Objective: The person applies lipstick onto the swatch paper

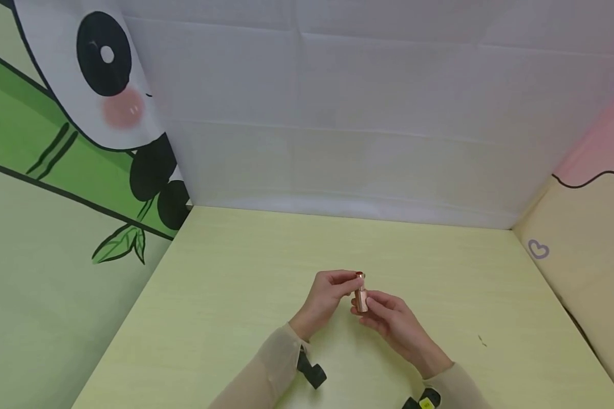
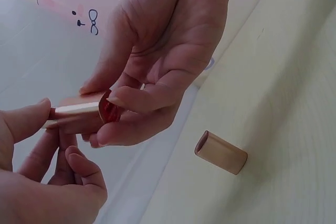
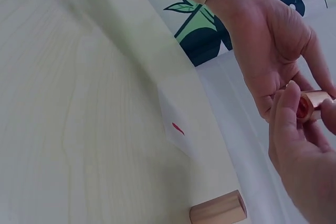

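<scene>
Both hands hold a shiny rose-gold lipstick tube (image 1: 361, 301) upright between them, above the pale table. My left hand (image 1: 324, 298) pinches its narrow upper end between thumb and fingertips. Around the wider lower part curl the thumb and fingers of my right hand (image 1: 394, 326). In the left wrist view the tube (image 2: 79, 113) shows red at its wide end, partly covered by right-hand fingers. A matching hollow rose-gold cap (image 2: 223, 153) stands on the table below the hands, its dark opening upward; the right wrist view shows this cap (image 3: 218, 208) too.
In the right wrist view a pale patch like a small sheet (image 3: 170, 119) with a red streak lies on the table (image 1: 225, 284). A white sheet wall (image 1: 337, 113) rises behind. Printed panels flank it, with a panda (image 1: 61, 102) at left. Each wrist bears a black camera mount.
</scene>
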A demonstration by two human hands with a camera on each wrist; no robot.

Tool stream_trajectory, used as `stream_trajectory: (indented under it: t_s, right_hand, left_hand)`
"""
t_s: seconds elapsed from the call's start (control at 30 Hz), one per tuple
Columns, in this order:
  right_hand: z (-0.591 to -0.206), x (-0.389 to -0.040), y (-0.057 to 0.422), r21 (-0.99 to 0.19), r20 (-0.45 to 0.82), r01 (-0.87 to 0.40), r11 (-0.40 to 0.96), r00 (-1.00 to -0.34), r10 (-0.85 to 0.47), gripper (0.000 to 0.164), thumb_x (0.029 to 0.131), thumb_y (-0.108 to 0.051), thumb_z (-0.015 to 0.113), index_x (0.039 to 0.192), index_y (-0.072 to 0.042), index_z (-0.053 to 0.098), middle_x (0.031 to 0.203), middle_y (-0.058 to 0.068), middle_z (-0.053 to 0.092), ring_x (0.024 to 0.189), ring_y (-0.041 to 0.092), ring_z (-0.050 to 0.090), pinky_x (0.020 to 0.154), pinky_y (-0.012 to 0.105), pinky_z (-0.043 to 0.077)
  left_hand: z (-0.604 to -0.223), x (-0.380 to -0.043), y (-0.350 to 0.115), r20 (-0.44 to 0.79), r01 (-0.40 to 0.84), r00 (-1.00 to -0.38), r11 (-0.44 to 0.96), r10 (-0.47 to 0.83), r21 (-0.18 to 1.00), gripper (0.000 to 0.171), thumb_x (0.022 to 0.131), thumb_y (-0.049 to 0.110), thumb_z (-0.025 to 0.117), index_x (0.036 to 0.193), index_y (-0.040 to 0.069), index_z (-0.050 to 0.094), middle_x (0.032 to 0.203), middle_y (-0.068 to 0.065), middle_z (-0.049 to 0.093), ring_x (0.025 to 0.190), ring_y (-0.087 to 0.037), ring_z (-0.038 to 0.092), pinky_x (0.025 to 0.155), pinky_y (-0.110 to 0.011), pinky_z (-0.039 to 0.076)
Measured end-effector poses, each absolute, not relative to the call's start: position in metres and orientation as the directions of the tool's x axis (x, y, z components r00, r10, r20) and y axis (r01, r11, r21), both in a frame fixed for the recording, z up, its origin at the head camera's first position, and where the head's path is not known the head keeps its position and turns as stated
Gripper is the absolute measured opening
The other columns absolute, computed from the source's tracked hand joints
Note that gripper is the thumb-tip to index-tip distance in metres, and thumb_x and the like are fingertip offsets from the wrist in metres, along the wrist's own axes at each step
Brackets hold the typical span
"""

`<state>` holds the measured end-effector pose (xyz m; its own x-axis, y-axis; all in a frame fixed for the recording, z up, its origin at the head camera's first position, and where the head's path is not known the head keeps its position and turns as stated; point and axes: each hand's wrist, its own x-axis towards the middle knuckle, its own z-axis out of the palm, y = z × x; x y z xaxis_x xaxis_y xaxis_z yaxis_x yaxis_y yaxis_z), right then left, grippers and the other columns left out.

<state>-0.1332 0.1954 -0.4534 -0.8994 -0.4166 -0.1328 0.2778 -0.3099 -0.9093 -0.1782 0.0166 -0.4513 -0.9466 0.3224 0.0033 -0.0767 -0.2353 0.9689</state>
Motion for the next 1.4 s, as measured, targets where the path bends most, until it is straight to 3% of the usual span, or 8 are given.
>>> stream_trajectory:
  t_s: [0.23, 0.37, 0.57, 0.7, 0.87, 1.0, 1.2, 1.4]
  right_hand:
    - [-0.457, -0.135, 0.193, -0.941, -0.115, 0.221, -0.255, -0.92, -0.374, 0.034, 0.095, -0.006, 0.058, 0.124, 0.012, 0.051, 0.11, 0.013, 0.065, 0.1, 0.023, 0.062, 0.084, 0.033, 0.05]
    - [-0.454, -0.135, 0.189, -0.98, -0.111, 0.154, -0.123, -0.948, -0.299, 0.038, 0.091, -0.008, 0.066, 0.122, 0.011, 0.055, 0.109, 0.016, 0.064, 0.096, 0.022, 0.062, 0.083, 0.036, 0.051]
    - [-0.448, -0.132, 0.182, -0.998, -0.064, 0.058, 0.039, -0.984, -0.169, 0.031, 0.083, -0.01, 0.075, 0.106, 0.006, 0.063, 0.095, 0.017, 0.064, 0.077, 0.021, 0.061, 0.069, 0.031, 0.051]
    - [-0.448, -0.133, 0.183, -0.996, -0.078, 0.069, 0.052, -0.975, -0.209, 0.032, 0.087, -0.015, 0.072, 0.111, 0.004, 0.063, 0.099, 0.016, 0.065, 0.083, 0.021, 0.062, 0.07, 0.032, 0.052]
    - [-0.448, -0.136, 0.192, -0.983, -0.105, 0.159, -0.087, -0.89, -0.444, 0.039, 0.101, -0.025, 0.051, 0.128, 0.003, 0.056, 0.116, 0.014, 0.063, 0.103, 0.024, 0.06, 0.082, 0.033, 0.05]
    - [-0.448, -0.137, 0.199, -0.92, -0.064, 0.28, -0.274, -0.798, -0.599, 0.04, 0.106, -0.021, 0.037, 0.132, 0.005, 0.052, 0.122, 0.016, 0.06, 0.108, 0.025, 0.059, 0.085, 0.032, 0.049]
    - [-0.45, -0.14, 0.201, -0.839, -0.034, 0.388, -0.382, -0.737, -0.675, 0.035, 0.106, -0.013, 0.033, 0.128, 0.002, 0.056, 0.12, 0.014, 0.059, 0.107, 0.021, 0.059, 0.087, 0.03, 0.048]
    - [-0.452, -0.141, 0.203, -0.807, -0.052, 0.419, -0.417, -0.753, -0.656, 0.029, 0.104, -0.008, 0.038, 0.122, -0.002, 0.06, 0.113, 0.012, 0.062, 0.104, 0.021, 0.06, 0.085, 0.028, 0.048]
  left_hand:
    - [-0.448, -0.177, 0.013, 0.024, -0.056, -0.94, -0.223, 0.341, 0.973, 0.026, 0.084, 0.013, 0.074, 0.103, -0.004, 0.071, 0.092, -0.01, 0.07, 0.089, -0.021, 0.063, 0.086, -0.036, 0.045]
    - [-0.446, -0.176, 0.013, 0.05, -0.02, -0.94, -0.2, 0.337, 0.98, 0.025, 0.084, 0.012, 0.074, 0.103, -0.004, 0.071, 0.092, -0.008, 0.071, 0.09, -0.02, 0.064, 0.086, -0.036, 0.046]
    - [-0.446, -0.175, 0.014, 0.074, 0.008, -0.939, -0.194, 0.336, 0.981, 0.021, 0.083, 0.011, 0.075, 0.1, -0.002, 0.073, 0.093, -0.009, 0.071, 0.088, -0.02, 0.065, 0.083, -0.034, 0.048]
    - [-0.447, -0.176, 0.014, 0.078, 0.014, -0.938, -0.187, 0.338, 0.982, 0.019, 0.084, 0.014, 0.075, 0.099, 0.002, 0.074, 0.091, -0.008, 0.071, 0.086, -0.021, 0.065, 0.08, -0.034, 0.049]
    - [-0.446, -0.175, 0.013, 0.068, 0.002, -0.932, -0.182, 0.357, 0.983, 0.022, 0.085, 0.018, 0.074, 0.101, 0.003, 0.074, 0.094, -0.011, 0.071, 0.088, -0.023, 0.064, 0.081, -0.036, 0.047]
    - [-0.443, -0.175, 0.011, 0.05, -0.027, -0.927, -0.201, 0.372, 0.979, 0.024, 0.087, 0.015, 0.072, 0.104, -0.001, 0.072, 0.099, -0.015, 0.069, 0.089, -0.022, 0.063, 0.083, -0.035, 0.047]
    - [-0.439, -0.174, 0.01, 0.049, -0.049, -0.92, -0.238, 0.389, 0.97, 0.024, 0.088, 0.011, 0.069, 0.105, -0.006, 0.07, 0.096, -0.011, 0.07, 0.088, -0.021, 0.062, 0.082, -0.033, 0.046]
    - [-0.436, -0.174, 0.01, 0.057, -0.044, -0.915, -0.238, 0.4, 0.97, 0.025, 0.087, 0.012, 0.071, 0.104, -0.006, 0.07, 0.098, -0.014, 0.069, 0.09, -0.02, 0.062, 0.086, -0.037, 0.045]
